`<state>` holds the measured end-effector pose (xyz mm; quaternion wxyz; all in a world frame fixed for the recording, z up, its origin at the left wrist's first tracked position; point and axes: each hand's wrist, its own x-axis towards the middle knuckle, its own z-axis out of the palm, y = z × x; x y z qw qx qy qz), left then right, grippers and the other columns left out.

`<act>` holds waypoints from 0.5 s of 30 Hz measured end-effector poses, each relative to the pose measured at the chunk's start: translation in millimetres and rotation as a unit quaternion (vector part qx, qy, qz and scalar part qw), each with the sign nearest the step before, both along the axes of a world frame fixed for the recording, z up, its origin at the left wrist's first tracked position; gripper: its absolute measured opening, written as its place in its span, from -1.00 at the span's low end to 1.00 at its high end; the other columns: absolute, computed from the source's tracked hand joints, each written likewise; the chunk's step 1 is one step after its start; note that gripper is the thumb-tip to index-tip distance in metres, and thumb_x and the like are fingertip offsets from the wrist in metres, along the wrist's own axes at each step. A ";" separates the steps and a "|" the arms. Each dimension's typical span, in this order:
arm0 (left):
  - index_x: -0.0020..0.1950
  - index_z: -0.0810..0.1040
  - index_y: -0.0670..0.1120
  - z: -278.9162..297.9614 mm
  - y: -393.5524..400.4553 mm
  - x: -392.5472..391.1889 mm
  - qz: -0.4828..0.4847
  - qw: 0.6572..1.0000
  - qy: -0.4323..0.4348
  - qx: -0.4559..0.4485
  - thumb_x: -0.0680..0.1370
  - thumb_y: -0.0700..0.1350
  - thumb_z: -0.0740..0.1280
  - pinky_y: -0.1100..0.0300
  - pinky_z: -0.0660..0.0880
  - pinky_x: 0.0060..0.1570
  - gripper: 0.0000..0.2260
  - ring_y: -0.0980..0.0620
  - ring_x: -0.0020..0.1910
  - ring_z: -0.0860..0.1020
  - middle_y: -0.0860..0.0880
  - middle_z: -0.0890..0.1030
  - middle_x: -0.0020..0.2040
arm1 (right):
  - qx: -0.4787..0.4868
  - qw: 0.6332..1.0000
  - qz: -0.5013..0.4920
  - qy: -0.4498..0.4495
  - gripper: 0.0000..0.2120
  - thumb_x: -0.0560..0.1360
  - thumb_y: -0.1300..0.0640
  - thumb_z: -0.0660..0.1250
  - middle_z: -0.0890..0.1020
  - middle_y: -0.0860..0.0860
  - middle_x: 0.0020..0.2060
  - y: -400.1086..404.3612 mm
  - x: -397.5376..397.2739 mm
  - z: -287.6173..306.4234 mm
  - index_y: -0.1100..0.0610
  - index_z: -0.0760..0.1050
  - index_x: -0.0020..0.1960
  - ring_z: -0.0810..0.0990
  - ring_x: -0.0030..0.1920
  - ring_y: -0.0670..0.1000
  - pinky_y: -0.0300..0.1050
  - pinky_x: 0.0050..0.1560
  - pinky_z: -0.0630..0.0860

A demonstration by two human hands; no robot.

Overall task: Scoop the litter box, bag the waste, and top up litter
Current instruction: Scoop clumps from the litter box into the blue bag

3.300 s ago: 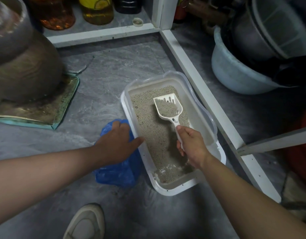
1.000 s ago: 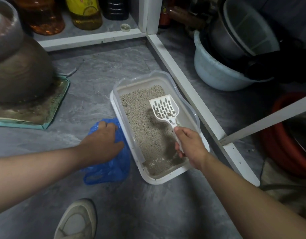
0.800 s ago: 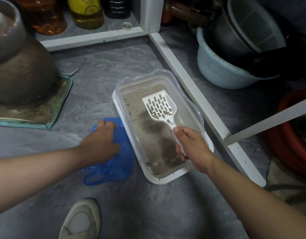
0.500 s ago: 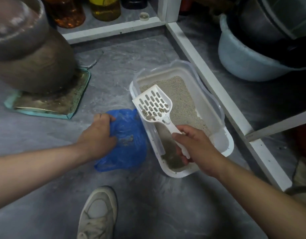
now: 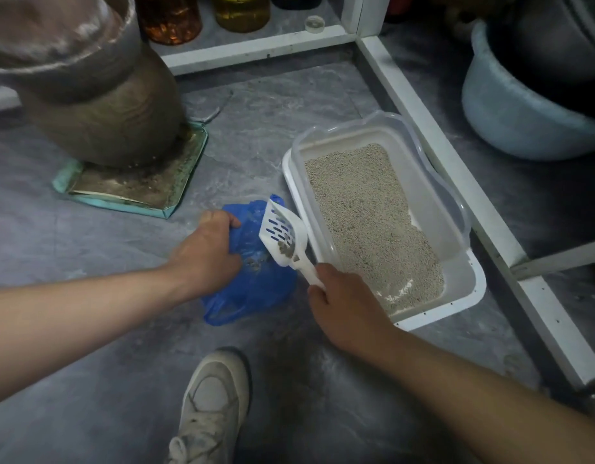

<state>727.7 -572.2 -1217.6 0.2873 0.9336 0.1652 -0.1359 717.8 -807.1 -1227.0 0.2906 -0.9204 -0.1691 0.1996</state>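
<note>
Left hand (image 5: 205, 252) grips the near edge of the blue bag (image 5: 252, 283), holding its mouth open on the floor. Right hand (image 5: 343, 306) is clamped round the handle of the white slotted scoop (image 5: 282, 236), tilted over the bag; a few dark clumps sit low in its bowl, some bits already in the bag. Litter box (image 5: 470, 286) just right of the bag, litter raked toward the far end, thin at the near end. Scooping and bagging look mid-way; bag untied, top-up not begun. Grey marbled floor (image 5: 88, 380), brown clay jar (image 5: 98, 105) on a teal tray far left, white shelf frame (image 5: 457, 169) and pale blue basin (image 5: 510, 122) right.
</note>
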 end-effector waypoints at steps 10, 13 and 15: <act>0.24 0.32 0.07 -3.8 -3.8 4.9 -0.023 0.999 0.033 -0.008 0.46 -0.22 0.32 -0.04 0.50 0.14 -0.59 -0.04 0.04 0.51 0.07 0.28 0.17 | -0.164 0.980 0.091 -0.064 -0.70 0.64 0.17 0.10 0.59 0.10 0.09 18.3 -12.1 -8.9 0.14 0.31 0.37 0.66 0.03 0.19 0.03 -0.04 0.54; 0.21 0.32 0.09 -5.9 -3.7 5.3 -0.027 0.999 0.036 -0.015 0.47 -0.22 0.32 -0.01 0.54 0.06 -0.60 -0.01 0.00 0.51 0.05 0.30 0.19 | -0.189 0.974 0.112 -0.059 -0.59 0.63 0.22 0.12 0.54 0.14 0.17 19.1 -9.5 -7.1 0.18 0.25 0.47 0.65 0.07 0.21 0.07 0.02 0.56; 0.23 0.33 0.08 -7.0 -4.1 6.4 -0.028 0.999 0.037 -0.014 0.47 -0.22 0.32 0.02 0.55 0.01 -0.60 0.01 -0.02 0.52 0.07 0.31 0.18 | -0.195 0.972 0.119 -0.063 -0.57 0.63 0.22 0.13 0.53 0.15 0.19 19.6 -8.3 -4.7 0.18 0.23 0.48 0.65 0.08 0.21 0.08 0.03 0.57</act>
